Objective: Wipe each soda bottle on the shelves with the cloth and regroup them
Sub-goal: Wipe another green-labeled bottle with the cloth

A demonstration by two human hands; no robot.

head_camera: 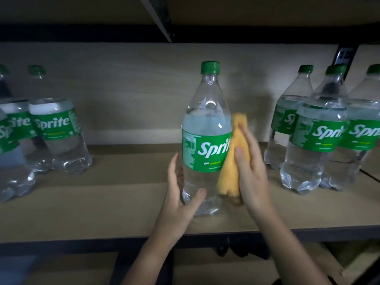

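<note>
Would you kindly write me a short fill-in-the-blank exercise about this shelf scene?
1. The right hand presses a ____ cloth against the middle bottle.
2. The bottle's cap is ____.
3. The left hand steadies the bottle near its ____.

Missing words: yellow; green; base

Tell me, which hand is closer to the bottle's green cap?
The right hand. It presses the yellow cloth against the bottle's label, partway up. The left hand sits lower, by the bottle's base, farther from the cap.
</note>
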